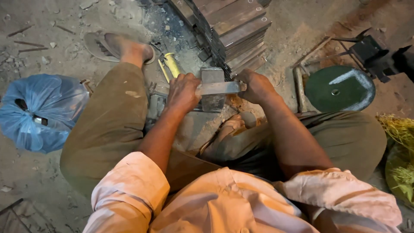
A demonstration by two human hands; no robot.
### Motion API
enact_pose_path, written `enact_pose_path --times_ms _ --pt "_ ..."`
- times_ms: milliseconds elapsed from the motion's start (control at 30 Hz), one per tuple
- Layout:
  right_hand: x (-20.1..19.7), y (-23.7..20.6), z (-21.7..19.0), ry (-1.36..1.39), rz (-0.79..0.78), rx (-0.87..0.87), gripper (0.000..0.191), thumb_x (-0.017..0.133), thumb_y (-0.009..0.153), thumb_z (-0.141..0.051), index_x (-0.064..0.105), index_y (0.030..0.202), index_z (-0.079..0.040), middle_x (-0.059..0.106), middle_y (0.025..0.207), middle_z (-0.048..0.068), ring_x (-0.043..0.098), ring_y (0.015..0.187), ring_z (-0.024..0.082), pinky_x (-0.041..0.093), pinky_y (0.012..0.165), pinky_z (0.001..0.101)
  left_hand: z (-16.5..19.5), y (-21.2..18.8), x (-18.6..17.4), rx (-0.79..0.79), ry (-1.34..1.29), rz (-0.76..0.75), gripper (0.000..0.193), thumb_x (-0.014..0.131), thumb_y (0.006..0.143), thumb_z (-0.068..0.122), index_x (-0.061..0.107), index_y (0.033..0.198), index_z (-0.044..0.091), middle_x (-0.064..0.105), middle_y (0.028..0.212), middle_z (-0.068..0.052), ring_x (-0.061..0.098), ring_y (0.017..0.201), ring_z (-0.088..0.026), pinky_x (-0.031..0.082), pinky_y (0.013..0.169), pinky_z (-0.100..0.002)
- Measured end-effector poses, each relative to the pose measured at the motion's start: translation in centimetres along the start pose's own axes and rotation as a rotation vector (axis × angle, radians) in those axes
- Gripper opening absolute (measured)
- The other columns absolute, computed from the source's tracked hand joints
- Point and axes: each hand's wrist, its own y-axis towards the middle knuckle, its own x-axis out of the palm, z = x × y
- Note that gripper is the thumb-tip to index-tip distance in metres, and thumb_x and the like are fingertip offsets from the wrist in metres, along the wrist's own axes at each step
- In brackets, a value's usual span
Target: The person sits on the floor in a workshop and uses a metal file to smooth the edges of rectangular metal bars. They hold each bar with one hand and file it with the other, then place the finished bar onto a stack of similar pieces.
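Observation:
I sit on a dirt floor with my knees spread. A flat grey metal strip (219,88) lies crosswise over an upright steel block (212,76) between my legs. My left hand (183,91) grips the strip's left end. My right hand (255,85) closes around its right end. Both hands hold the strip level on the block's top. The strip's ends are hidden inside my fists.
A tall stack of flat metal plates (235,30) stands just behind the block. A blue plastic bag (39,111) sits at left, a green round disc (338,88) with a dark metal frame (371,51) at right. A yellow-handled tool (171,64) lies near my left foot (125,48).

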Motion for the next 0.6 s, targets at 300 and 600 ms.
enact_pose_path --times_ms 300,600 --pt "-1.3 0.0 1.6 -0.036 -0.006 0.118 0.048 0.084 0.066 -0.016 0.072 0.111 -0.007 0.069 0.106 0.019 0.067 0.098 0.039 0.054 0.081 0.0454 1.7 0.9 -0.5 0.059 0.033 -0.002 0.065 0.089 0.059 0.025 0.07 0.12 0.011 0.065 0.113 -0.011 0.057 0.112 -0.033 0.04 0.097 -0.049" --pt "-2.1 -1.9 1.7 0.137 0.071 0.202 0.019 0.071 0.08 -0.006 0.066 0.099 -0.001 0.069 0.085 0.02 0.067 0.077 0.034 0.054 0.072 0.0412 4.6 4.6 6.1 0.137 0.023 -0.024 0.035 0.082 0.07 0.019 0.074 0.103 0.015 0.067 0.109 -0.007 0.06 0.115 -0.03 0.039 0.102 -0.055"
